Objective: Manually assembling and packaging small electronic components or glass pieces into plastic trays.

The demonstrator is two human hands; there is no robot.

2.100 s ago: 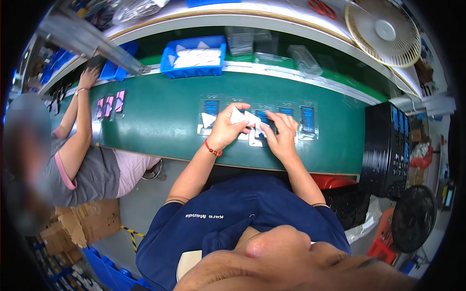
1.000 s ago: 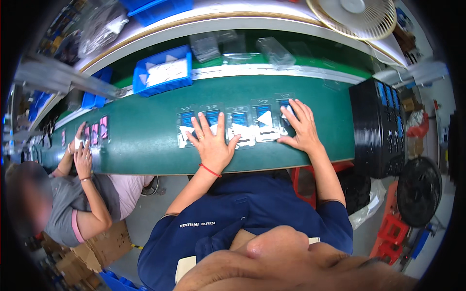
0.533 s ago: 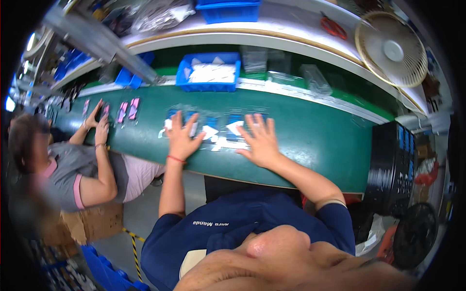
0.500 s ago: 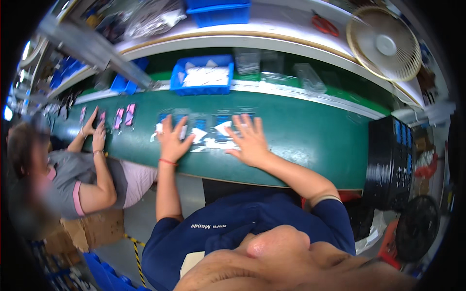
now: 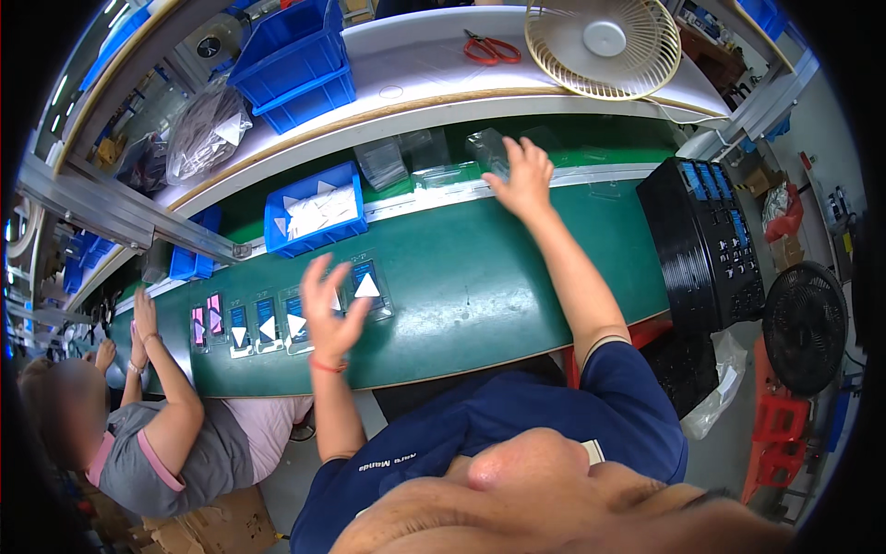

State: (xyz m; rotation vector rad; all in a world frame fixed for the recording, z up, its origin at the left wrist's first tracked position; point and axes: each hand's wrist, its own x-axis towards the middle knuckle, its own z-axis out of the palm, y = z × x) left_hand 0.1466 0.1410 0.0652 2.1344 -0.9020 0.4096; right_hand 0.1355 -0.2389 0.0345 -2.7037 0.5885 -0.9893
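Observation:
My left hand [image 5: 332, 314] hovers open, fingers spread, over a row of flat, dark blue rectangular pieces in transparent plastic trays. White triangular cards lie on these pieces; one triangle [image 5: 367, 285] shows just right of the hand, while other parts of the row are hidden beneath it. A tray with a blue piece [image 5: 267, 321] lies to the hand's left. My right hand [image 5: 524, 180] reaches to the table's back edge, fingers apart and holding nothing visible. Next to its fingertips stands a transparent plastic tray [image 5: 487, 148], with a stack of more transparent trays [image 5: 381, 164] further left.
A blue bin [image 5: 317, 210] of white cards stands at the back of the green table [image 5: 452, 323]. Black stacked trays [image 5: 692, 249] rise at the right end. Above runs a shelf with red-handled pliers [image 5: 492, 49] and a fan cover [image 5: 604, 42]. A co-worker [image 5: 185, 443] sits at left.
My right hand has left the row and moved up and right to the back edge. The left hand stays above the row. The view has shifted to the right.

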